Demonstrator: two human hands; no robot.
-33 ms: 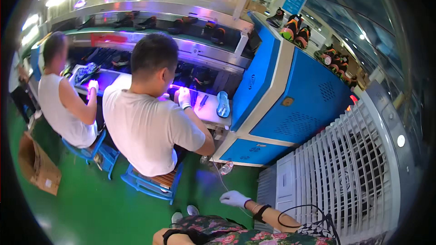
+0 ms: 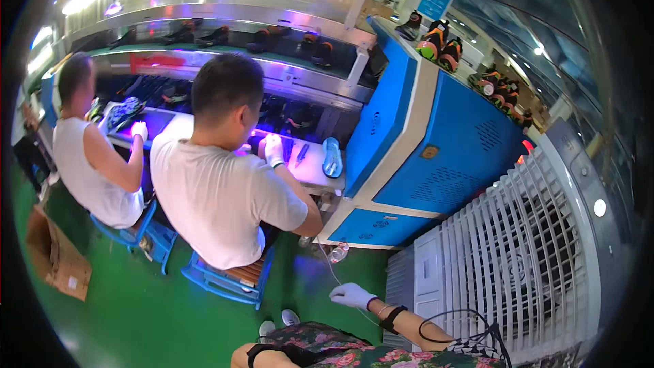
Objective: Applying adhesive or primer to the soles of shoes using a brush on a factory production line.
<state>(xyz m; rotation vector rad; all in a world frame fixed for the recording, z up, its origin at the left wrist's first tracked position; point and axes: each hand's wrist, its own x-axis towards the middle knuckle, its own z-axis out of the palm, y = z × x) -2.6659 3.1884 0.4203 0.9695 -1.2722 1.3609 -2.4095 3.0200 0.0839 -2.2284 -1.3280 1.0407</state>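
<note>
My right hand [image 2: 351,295], in a white glove, hangs in front of my body over the floor, fingers stretched out and pointing left. I see nothing held in it. A thin pale cable [image 2: 332,267] passes by the hand; whether they touch is unclear. Dark bands circle my right forearm. Of my left arm [image 2: 267,358] only a part with a dark band shows at the lower edge; its hand is out of the picture. The grey slatted air cooler [image 2: 504,266] stands to the right of my right hand.
Two people sit ahead on blue stools [image 2: 225,281] at a lit workbench [image 2: 313,172], hands gloved. A blue cabinet [image 2: 449,143] carries several shoes [image 2: 449,54]. A plastic bottle [image 2: 338,252] lies at its foot. A cardboard box [image 2: 65,266] sits on the green floor [image 2: 136,313].
The view has shifted slightly, so the people and bench sit a little further left. My right hand keeps its pose.
</note>
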